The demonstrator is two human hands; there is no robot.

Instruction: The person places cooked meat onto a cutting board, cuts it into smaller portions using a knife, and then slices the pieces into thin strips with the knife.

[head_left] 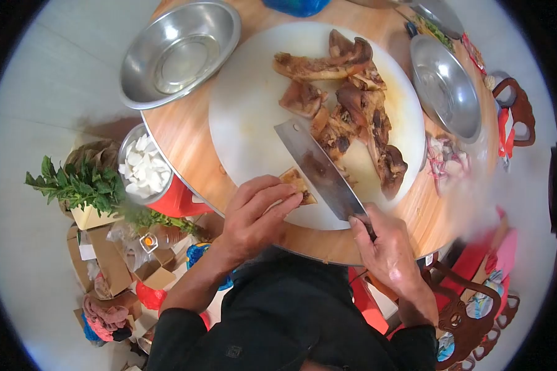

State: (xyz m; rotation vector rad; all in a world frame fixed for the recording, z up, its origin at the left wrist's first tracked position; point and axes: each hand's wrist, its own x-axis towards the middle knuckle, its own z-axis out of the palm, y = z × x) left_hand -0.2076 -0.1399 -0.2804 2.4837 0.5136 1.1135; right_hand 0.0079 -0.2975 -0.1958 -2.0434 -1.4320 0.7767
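My right hand [387, 247] grips the dark handle of a cleaver [319, 167], whose broad steel blade slants up and left over a round white cutting board [247, 111]. Close to the blade's left side, my left hand [257, 213] has its fingers closed on a small piece of browned meat [298, 184] near the board's front edge. Beyond the cleaver lie several larger pieces of cooked brown meat [365, 111], spread over the middle and right of the board. The blade's lower edge and the fingertips under my left hand are partly hidden.
A steel basin [226, 37] stands at the table's back left, and another steel bowl [445, 86] on the right. Beside the bowl is a pile of reddish peelings [447, 162]. Below the table's left edge are a bowl of white chunks [145, 167], leafy greens [83, 185] and cardboard boxes [111, 260].
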